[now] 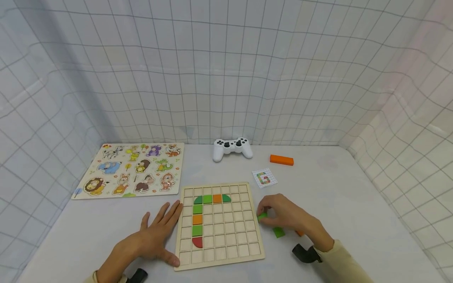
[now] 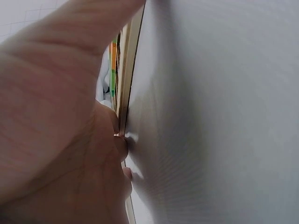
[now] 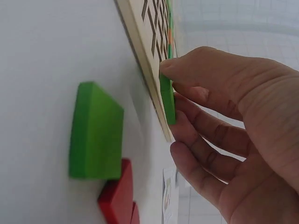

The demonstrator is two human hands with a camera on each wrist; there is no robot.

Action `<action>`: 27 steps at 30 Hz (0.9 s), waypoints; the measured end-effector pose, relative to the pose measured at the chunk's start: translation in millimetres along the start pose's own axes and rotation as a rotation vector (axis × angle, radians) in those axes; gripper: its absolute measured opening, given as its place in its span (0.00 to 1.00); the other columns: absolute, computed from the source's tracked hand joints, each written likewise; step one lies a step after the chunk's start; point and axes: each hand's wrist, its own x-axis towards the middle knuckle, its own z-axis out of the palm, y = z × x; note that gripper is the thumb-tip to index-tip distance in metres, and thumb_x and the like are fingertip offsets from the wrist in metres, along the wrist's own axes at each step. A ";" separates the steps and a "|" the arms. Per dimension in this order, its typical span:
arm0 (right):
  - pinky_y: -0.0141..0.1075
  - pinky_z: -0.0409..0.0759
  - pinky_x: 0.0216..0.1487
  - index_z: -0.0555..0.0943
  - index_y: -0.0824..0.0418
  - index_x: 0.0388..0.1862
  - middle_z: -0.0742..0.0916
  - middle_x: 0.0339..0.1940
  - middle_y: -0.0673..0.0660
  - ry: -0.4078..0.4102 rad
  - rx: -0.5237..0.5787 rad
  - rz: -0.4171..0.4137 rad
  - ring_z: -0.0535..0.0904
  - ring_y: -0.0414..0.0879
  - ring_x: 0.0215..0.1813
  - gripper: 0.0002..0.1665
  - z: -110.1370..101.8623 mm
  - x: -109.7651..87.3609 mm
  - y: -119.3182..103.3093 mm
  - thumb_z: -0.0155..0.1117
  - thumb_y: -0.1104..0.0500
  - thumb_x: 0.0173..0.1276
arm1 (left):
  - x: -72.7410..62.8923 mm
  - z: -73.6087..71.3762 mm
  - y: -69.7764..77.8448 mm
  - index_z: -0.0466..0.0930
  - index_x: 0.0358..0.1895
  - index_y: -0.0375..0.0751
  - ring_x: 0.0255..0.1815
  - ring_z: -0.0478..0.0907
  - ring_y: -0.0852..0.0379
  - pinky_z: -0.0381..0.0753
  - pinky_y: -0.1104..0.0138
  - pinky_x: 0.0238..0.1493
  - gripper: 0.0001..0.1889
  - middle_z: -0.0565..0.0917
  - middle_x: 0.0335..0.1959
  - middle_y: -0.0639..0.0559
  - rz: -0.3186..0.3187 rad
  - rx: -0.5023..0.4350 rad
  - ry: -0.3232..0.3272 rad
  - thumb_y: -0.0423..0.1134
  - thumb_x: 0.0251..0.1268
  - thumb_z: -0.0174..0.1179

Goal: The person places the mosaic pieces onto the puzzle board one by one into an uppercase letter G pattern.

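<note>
Head view showed us a wooden grid board [image 1: 220, 240] lying on the white table [image 1: 339, 188], bearing a row of coloured tiles near its top and a column down its left side. Along the row we counted a dark green rounded tile [image 1: 198, 200], a green square [image 1: 207, 199], an orange square [image 1: 217, 199] and a second dark green rounded one; below the row's left end, the column ran green, orange, green, and finished in a red rounded tile [image 1: 197, 242].

We saw the left hand [image 1: 152, 238] at the board's left edge, its fingers straight and spread, touching that edge and gripping nothing. Just beside the right edge, the right hand [image 1: 286, 212] had its thumb and fingers curled, pinching a light green tile [image 1: 262, 216]; whether this piece touched the board, we could not tell.

Near that hand lay a loose green piece [image 1: 278, 232] and a partly hidden orange piece [image 1: 300, 233], and the right wrist view showed us red pieces [image 3: 117, 196] too. Farther back we noticed a pattern card [image 1: 264, 178], an orange block [image 1: 281, 160], a white game controller [image 1: 232, 148] and, at left, an animal puzzle board [image 1: 118, 167].
</note>
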 end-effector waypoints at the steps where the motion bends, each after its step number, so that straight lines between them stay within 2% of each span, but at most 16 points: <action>1: 0.33 0.80 0.47 0.84 0.48 0.36 0.84 0.36 0.38 0.002 -0.001 -0.008 0.77 0.33 0.41 0.05 -0.1 1.8 -2.4 0.73 0.57 0.64 | 0.5 0.6 -0.8 0.35 0.83 0.46 0.82 0.26 0.36 0.25 0.26 0.67 0.79 0.36 0.84 0.44 -0.003 0.002 0.006 0.76 0.24 0.72; 8: 0.33 0.81 0.47 0.84 0.50 0.36 0.84 0.37 0.41 -0.003 0.006 -0.053 0.78 0.34 0.41 0.04 2.0 15.1 -17.3 0.72 0.59 0.64 | 1.8 1.3 -4.0 0.34 0.83 0.49 0.82 0.24 0.38 0.24 0.26 0.67 0.80 0.35 0.84 0.45 -0.009 0.005 0.002 0.79 0.23 0.70; 15: 0.31 0.80 0.48 0.84 0.51 0.35 0.85 0.37 0.41 -0.028 0.018 -0.105 0.78 0.34 0.41 0.04 9.4 25.7 -29.5 0.72 0.59 0.64 | -2.4 -4.7 5.2 0.34 0.82 0.41 0.81 0.26 0.32 0.23 0.23 0.64 0.79 0.36 0.83 0.39 0.004 -0.026 -0.032 0.72 0.28 0.75; 17: 0.31 0.80 0.48 0.84 0.52 0.35 0.85 0.36 0.41 -0.030 0.014 -0.121 0.78 0.34 0.41 0.04 11.2 28.0 -33.2 0.72 0.59 0.64 | -3.2 -5.7 6.9 0.34 0.82 0.41 0.81 0.25 0.33 0.23 0.24 0.65 0.79 0.35 0.83 0.40 -0.007 -0.016 -0.043 0.72 0.28 0.74; 27: 0.27 0.78 0.48 0.87 0.53 0.37 0.85 0.35 0.41 -0.092 -0.015 -0.185 0.77 0.32 0.40 0.02 24.4 45.1 -57.9 0.72 0.57 0.65 | -6.1 -7.1 7.8 0.34 0.82 0.40 0.81 0.26 0.31 0.23 0.24 0.64 0.78 0.36 0.83 0.38 0.025 -0.055 -0.023 0.70 0.29 0.76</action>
